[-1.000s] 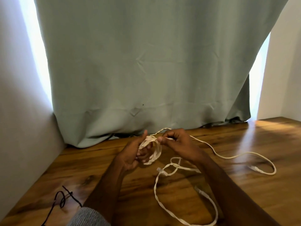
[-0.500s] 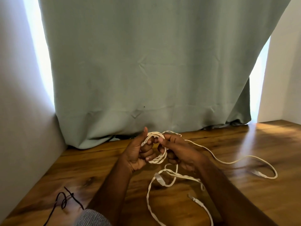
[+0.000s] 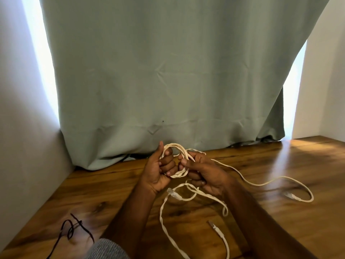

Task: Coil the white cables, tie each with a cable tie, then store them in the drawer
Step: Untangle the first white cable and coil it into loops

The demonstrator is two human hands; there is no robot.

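Coil (image 3: 175,161) fatter by another loop now, left hand (image 3: 158,172) clamped round it, right hand (image 3: 203,174) pinching slack alongside — coiling unfinished.

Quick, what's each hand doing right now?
Left hand: closed on the coiled loops of white braided cable.
Right hand: closed, pinching the same coil.

Cable coil (image 3: 175,161) between both hands, curtain (image 3: 168,71) behind, floor (image 3: 280,165) beneath
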